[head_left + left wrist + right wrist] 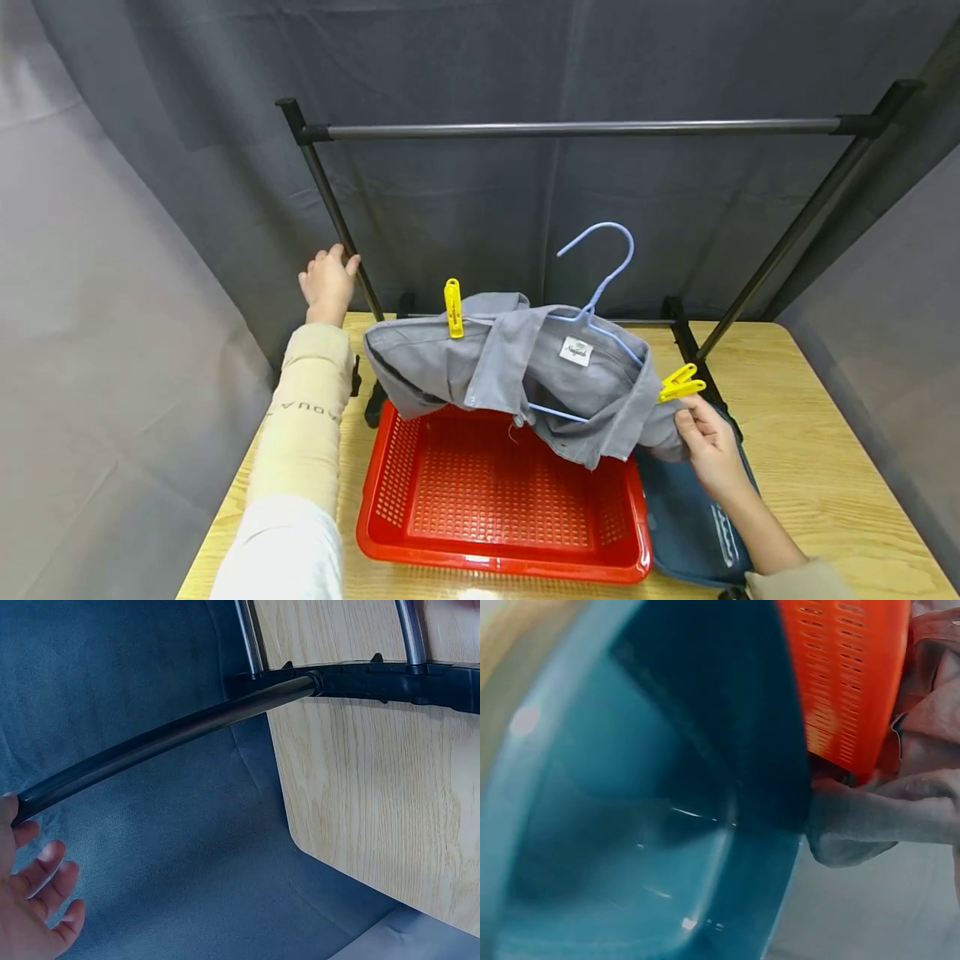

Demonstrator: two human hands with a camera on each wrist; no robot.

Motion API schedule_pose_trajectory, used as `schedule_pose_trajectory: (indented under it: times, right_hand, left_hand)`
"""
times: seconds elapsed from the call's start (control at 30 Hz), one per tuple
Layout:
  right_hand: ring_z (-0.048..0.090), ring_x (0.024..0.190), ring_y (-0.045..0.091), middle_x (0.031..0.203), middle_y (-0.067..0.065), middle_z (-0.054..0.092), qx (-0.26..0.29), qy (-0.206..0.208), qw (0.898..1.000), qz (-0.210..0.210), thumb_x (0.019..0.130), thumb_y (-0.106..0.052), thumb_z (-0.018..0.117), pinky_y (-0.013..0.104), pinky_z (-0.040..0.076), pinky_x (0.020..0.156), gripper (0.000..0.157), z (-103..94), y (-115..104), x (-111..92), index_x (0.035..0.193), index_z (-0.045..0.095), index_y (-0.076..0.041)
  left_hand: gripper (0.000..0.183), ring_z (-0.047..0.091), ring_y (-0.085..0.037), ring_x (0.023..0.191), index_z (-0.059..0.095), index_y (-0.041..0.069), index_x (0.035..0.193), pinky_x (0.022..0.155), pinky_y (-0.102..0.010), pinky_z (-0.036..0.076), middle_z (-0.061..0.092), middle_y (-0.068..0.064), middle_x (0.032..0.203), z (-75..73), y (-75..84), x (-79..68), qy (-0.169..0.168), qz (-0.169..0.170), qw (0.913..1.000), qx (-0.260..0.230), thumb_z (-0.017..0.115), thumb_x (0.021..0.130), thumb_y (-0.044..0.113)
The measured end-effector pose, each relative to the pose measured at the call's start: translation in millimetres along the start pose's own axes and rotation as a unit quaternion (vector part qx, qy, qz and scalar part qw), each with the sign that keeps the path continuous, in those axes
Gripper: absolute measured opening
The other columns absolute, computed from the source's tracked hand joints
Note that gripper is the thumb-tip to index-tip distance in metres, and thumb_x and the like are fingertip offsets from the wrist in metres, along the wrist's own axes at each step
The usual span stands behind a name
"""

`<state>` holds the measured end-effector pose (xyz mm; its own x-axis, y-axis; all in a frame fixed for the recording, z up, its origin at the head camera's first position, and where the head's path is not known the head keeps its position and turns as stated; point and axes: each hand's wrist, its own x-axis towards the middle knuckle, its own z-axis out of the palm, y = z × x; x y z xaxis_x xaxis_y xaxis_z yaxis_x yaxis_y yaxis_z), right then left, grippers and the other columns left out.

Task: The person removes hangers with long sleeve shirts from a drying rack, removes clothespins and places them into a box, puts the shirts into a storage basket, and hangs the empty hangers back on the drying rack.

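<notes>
A grey collared shirt (555,367) is on a light blue hanger (600,292), whose hook shows apart from the rack's top bar. One yellow clothespin (453,308) grips its left shoulder; another yellow clothespin (681,383) is at the right one. My right hand (712,446) pinches the shirt's right side just below that clothespin. My left hand (327,287) holds the left post of the black clothes rack (330,200). In the left wrist view, thumb and forefinger pinch the post (150,746) while the other fingers stay loosely bent.
A red plastic basket (502,567) stands on the wooden table (817,433) under the shirt. Beside it on the right is a dark blue basin (682,517), with water visible in the right wrist view. Grey curtains (450,67) surround the table.
</notes>
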<state>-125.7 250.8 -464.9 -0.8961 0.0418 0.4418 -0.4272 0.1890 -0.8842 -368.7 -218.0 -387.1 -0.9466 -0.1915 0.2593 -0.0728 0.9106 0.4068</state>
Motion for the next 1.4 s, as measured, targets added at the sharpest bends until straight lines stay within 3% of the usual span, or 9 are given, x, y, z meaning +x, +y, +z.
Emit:
schedule_pose_trajectory:
  times: [0.23, 0.43, 0.6, 0.83, 1.2, 1.4]
  right_hand:
    - [0.05, 0.066, 0.003, 0.079, -0.009, 0.056, -0.079, -0.034, 0.996, -0.014, 0.091, 0.011, 0.041, 0.02, 0.039, 0.054, 0.017, 2.6, 12.2, -4.0, 0.097, 0.055, 0.005]
    - [0.045, 0.064, 0.008, 0.074, -0.001, 0.05, -0.112, -0.072, 0.99, -0.051, 0.086, 0.018, 0.043, 0.022, 0.035, 0.054, 0.021, 6.2, 20.6, -5.8, 0.097, 0.056, 0.006]
    - [0.044, 0.061, 0.011, 0.069, 0.006, 0.046, -0.118, -0.089, 0.987, -0.068, 0.085, 0.02, 0.043, 0.022, 0.034, 0.052, 0.02, 13.5, 7.2, -6.6, 0.094, 0.055, 0.007]
    - [0.048, 0.07, 0.006, 0.083, 0.003, 0.056, -0.13, -0.081, 0.984, -0.09, 0.082, 0.022, 0.045, 0.017, 0.038, 0.061, 0.022, 20.2, -1.3, -6.8, 0.093, 0.056, 0.007]
    - [0.051, 0.077, -0.001, 0.091, -0.011, 0.058, -0.13, -0.066, 0.987, -0.069, 0.08, 0.023, 0.047, 0.012, 0.04, 0.067, 0.022, 24.7, 1.0, -9.9, 0.091, 0.058, 0.007]
    - [0.051, 0.075, 0.0, 0.089, -0.011, 0.057, -0.142, -0.062, 0.986, -0.062, 0.08, 0.022, 0.048, 0.013, 0.04, 0.065, 0.021, 25.2, 1.2, -9.4, 0.09, 0.058, 0.007]
  left_hand:
    - [0.036, 0.05, -0.04, 0.106, 0.054, 0.008, 0.114, 0.086, -0.052, 0.033, 0.054, -0.02, 0.113, -0.7, -1.1, -1.3, 0.0, 0.002, 1.0, -0.002, 0.046, 0.095, 0.037]
    - [0.034, 0.052, -0.04, 0.103, 0.054, 0.009, 0.111, 0.086, -0.053, 0.034, 0.055, -0.02, 0.111, -0.3, -0.7, -0.7, -0.003, 0.005, 1.0, 0.004, 0.045, 0.095, 0.038]
    - [0.034, 0.052, -0.04, 0.103, 0.054, 0.009, 0.111, 0.085, -0.053, 0.034, 0.055, -0.02, 0.11, 0.1, -0.4, -0.6, -0.005, 0.004, 1.0, 0.004, 0.044, 0.095, 0.038]
    - [0.035, 0.051, -0.04, 0.104, 0.053, 0.009, 0.112, 0.086, -0.053, 0.033, 0.054, -0.02, 0.112, -1.0, -0.7, -0.8, -0.005, 0.005, 1.0, 0.001, 0.044, 0.095, 0.038]
    - [0.038, 0.051, -0.039, 0.106, 0.051, 0.008, 0.117, 0.088, -0.053, 0.033, 0.053, -0.02, 0.114, -2.4, 0.1, -2.6, -0.016, 0.0, 0.9999, -0.003, 0.043, 0.096, 0.039]
    - [0.047, 0.048, -0.04, 0.112, 0.043, 0.007, 0.128, 0.092, -0.055, 0.031, 0.05, -0.022, 0.123, -2.5, -0.4, -2.8, -0.038, 0.001, 0.9992, -0.013, 0.042, 0.096, 0.04]
